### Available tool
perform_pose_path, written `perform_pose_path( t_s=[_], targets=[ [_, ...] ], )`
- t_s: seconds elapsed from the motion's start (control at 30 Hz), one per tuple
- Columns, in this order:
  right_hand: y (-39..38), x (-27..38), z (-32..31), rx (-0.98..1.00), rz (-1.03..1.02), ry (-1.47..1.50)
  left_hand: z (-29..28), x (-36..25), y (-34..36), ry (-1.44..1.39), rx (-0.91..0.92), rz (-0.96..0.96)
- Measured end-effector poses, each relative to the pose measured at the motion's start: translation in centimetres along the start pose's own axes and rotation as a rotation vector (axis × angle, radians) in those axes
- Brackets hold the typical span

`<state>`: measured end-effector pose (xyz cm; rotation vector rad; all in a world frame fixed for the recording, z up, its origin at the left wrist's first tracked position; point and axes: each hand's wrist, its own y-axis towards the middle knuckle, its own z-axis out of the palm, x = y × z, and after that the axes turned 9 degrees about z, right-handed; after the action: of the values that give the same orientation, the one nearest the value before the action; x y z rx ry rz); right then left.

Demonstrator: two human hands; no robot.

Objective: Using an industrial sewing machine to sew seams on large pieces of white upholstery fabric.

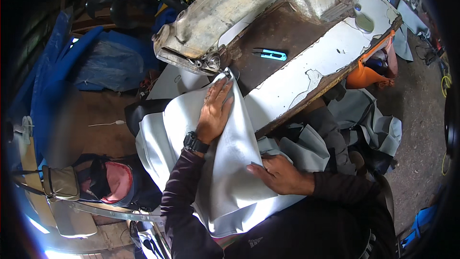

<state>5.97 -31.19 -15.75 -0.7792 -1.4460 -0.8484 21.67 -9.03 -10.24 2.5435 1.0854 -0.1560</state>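
A pale silver-white sheet of vinyl-like material (232,163) drapes from the sewing machine (244,7) down over my lap. Its narrow tip lies under the machine's needle end (225,72). My left hand (214,115) rests flat on the sheet, fingers stretched toward the needle end, a dark watch (195,142) on the wrist. Lower right, my right hand (283,175) grips the sheet's edge with the thumb on top; the other fingers are partly hidden. Blue-handled thread snips (270,54) lie on the brown machine bed, beyond both hands.
The worn white tabletop (330,62) has a chipped wooden edge. An orange bag (366,74) hangs at its right side. More grey-white material (369,120) is heaped below at the right. Blue sheeting (110,62) and an open bag with pink lining (117,182) are at the left.
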Motion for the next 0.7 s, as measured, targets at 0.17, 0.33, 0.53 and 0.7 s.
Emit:
perform_pose_path(
  t_s=[0.17,0.33,0.53,0.7],
  targets=[
    [-0.6,-0.8,-0.4,0.099,0.14,-0.013,0.0,2.3,-1.9,0.058,0.078,0.025],
    [-0.2,-0.3,-0.4,0.036,0.002,-0.129,-0.7,0.6,-0.5,-0.1,0.036,-0.069],
    [0.3,0.7,0.1,-0.047,-0.092,-0.263,0.3,-1.1,-0.3,-0.213,0.012,-0.086],
    [0.4,0.6,0.4,-0.094,-0.126,-0.319,1.3,-0.3,-0.8,-0.109,0.015,-0.048]
  ],
)
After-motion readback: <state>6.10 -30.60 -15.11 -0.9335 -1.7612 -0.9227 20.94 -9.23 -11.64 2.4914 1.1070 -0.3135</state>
